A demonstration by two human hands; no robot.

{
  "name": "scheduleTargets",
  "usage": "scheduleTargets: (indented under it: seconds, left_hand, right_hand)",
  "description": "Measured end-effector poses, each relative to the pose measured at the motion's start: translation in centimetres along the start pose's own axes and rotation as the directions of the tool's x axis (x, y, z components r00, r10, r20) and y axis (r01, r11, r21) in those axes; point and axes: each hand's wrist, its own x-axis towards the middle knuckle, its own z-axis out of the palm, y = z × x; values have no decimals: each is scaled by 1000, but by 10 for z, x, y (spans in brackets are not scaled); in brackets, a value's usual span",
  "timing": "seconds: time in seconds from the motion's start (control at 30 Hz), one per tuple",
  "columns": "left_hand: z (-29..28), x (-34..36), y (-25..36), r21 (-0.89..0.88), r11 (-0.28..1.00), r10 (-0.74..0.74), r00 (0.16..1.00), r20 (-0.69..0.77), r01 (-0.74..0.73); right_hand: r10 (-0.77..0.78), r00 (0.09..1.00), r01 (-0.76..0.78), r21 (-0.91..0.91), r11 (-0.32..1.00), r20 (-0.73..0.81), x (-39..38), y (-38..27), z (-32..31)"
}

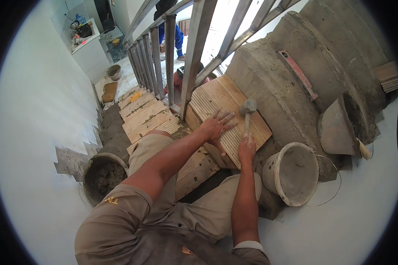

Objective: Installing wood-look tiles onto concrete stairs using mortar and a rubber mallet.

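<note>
Wood-grain tile [229,100], seen from the head view, sits on the step directly ahead of the person, just right of the metal railing [193,57], and its ribbed edge [202,104] faces left! Its long axis slants from upper left down to lower right, the ribs running the same way. Left hand [216,128] is right on it: palm down, fingers spread wide across the ribs, pinching nothing. Right hand [246,149] is at the near, lower end, fingers wrapped round the handle of a mallet [248,107]. And here's the relation everything hangs on: the mallet's head lies straight out beyond the right fist, over the tile's right-hand part, to the right of those spread left fingers, the handle cutting across the long axis at a slant. Is the head touching? Cannot tell from this angle! By my reading, the left hand is the closer, flat in contact, while the right works through the handle's reach, so a strike calls for keeping that gap from the fingers.
</note>
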Motion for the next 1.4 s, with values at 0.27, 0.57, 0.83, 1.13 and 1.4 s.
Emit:
scheduleTargets:
  seconds: [0.27, 0.57, 0.83, 1.13, 1.4]
  left_hand:
    - [-8, 3, 1, 3, 1000, -15, 1000, 11, 15]
    - [2, 1, -2, 25, 1000, -10, 1000, 28, 9]
    - [8, 17, 7, 34, 999, 41, 999, -13, -41]
    - [6, 15, 1, 29, 1000, 13, 1000, -9, -13]
    - [7, 12, -2, 36, 999, -30, 1000, 6, 30]
  right_hand:
    - [14, 997, -9, -77, 997, 73, -13, -1, -4]
    - [61, 996, -57, -65, 996, 59, -22, -7, 0]
    - [87, 996, -84, 166, 983, -9, -21, 43, -10]
    - [502, 850, -474, 650, 594, 161, -49, 16, -58]
    - [459, 881, -432, 594, 679, 115, -50, 27, -41]
